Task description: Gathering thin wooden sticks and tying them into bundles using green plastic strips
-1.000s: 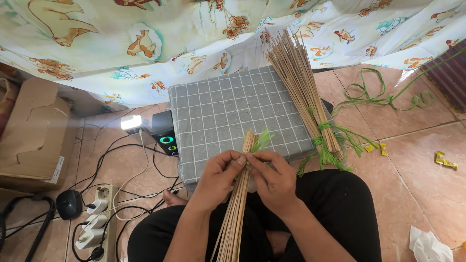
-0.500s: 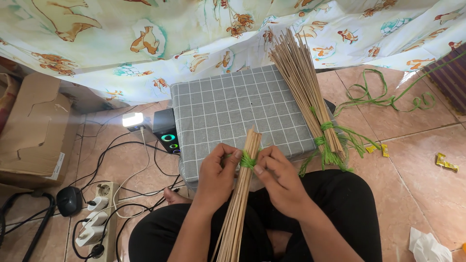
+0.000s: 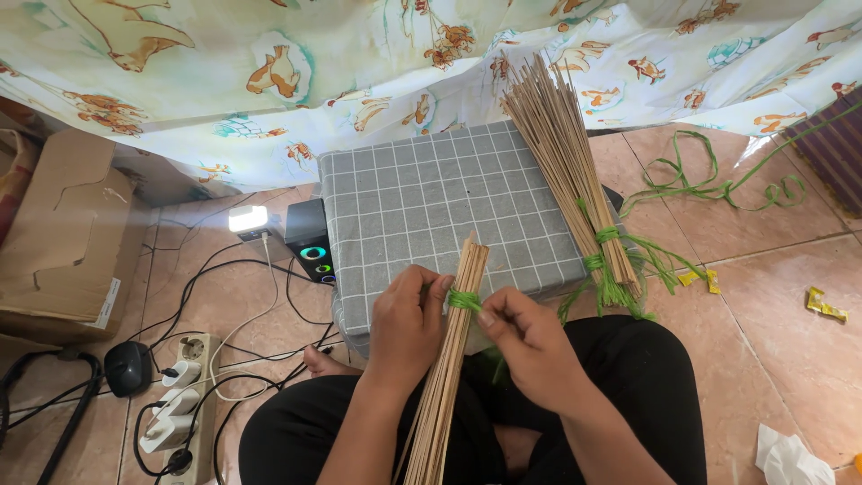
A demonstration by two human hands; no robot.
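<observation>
Way off to the left of the left hand there's a cardboard box (image 3: 63,242) on the tiled floor (image 3: 772,296), and below it a power strip (image 3: 184,404) with white plugs and a mess of black cables. Closer in, just up and left of that hand, sits a little black speaker (image 3: 310,242) with a glowing ring and a small lit lamp (image 3: 249,218) beside it.

The left hand (image 3: 409,325) is clenched around a bundle of thin sticks (image 3: 449,359), thumb side pressed against it. The bundle runs from the person's lap up to the near edge of a grey grid-patterned cushion (image 3: 431,198). A green strip (image 3: 464,299) is wrapped around the sticks right between the two hands.

The right hand (image 3: 530,346) sits just right of the bundle, fingertips pinching the green strip. Can't really tell how tight the knot is from this angle.

Up and right of the right hand, a second stick bundle (image 3: 566,171) lies across the cushion, tied with green strips near its lower end. Further right, loose green ribbon (image 3: 709,184) curls on the floor, plus a few yellow wrappers (image 3: 824,305).
</observation>
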